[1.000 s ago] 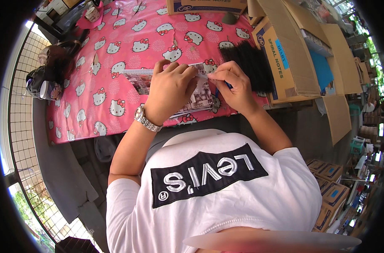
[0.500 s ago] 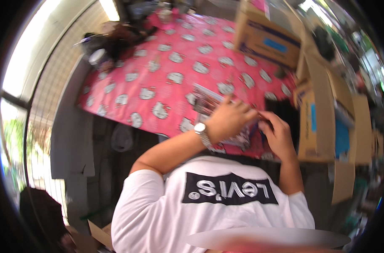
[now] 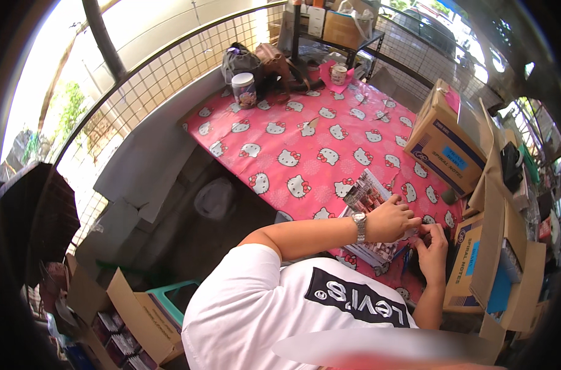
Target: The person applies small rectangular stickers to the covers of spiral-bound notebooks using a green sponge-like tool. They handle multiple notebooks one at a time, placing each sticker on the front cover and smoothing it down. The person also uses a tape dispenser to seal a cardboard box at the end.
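While both hands sit at the right end of the table's [image 3: 274,157] near edge, space to the right is tight: an open carton [image 3: 468,262] stands just beside the right hand [image 3: 432,251]. Wider run of tabletop is left of and beyond the stack of photo-covered booklets [image 3: 365,188], which lies partly under the left hand [image 3: 392,221]. Left fingers are bent over the booklets, can't tell how firm; right fingertips are close together by the left ones, can't tell if they pinch anything. Count: one watch [image 3: 360,226] on the left wrist, one jar [image 3: 244,95], one cup [image 3: 338,75], two bags [image 3: 240,64], one carton [image 3: 447,148] at far right. Booklet count unclear. Surface: pink cat-print cover, wrinkled. Mesh railing [image 3: 169,74] behind; another open carton [image 3: 146,320] lower left.
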`<state>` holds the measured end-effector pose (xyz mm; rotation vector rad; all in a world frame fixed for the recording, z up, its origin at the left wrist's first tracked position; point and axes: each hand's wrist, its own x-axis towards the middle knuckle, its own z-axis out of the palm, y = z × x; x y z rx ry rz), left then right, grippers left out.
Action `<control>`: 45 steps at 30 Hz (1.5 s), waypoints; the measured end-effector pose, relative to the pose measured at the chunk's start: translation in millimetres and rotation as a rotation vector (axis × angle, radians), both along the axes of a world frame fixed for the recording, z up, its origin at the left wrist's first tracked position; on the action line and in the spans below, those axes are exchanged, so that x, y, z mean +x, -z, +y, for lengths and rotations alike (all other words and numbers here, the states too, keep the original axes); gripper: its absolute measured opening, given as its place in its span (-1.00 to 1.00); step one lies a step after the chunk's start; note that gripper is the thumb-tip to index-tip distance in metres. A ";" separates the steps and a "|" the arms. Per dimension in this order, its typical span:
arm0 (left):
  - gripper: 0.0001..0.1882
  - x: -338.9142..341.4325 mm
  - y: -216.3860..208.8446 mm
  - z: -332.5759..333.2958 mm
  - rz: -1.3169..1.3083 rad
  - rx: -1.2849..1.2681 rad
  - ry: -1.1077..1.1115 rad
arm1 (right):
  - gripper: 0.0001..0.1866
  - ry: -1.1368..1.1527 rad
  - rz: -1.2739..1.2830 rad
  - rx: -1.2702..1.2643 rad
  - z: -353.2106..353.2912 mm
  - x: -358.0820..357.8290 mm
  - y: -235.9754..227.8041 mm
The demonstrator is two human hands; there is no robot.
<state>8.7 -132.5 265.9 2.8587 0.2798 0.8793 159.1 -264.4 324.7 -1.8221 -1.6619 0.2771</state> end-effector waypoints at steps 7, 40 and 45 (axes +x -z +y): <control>-0.73 10.4 4.6 1.0 -0.022 0.084 -0.010 | -0.84 0.025 0.093 -0.121 2.3 13.6 10.7; -0.68 -16.8 -19.0 9.8 0.151 -0.054 0.109 | -0.37 1.217 0.297 0.102 229.2 386.2 271.6; -0.68 -14.3 -13.4 5.5 0.149 -0.119 0.040 | -0.34 0.836 0.307 -0.069 236.3 320.5 213.4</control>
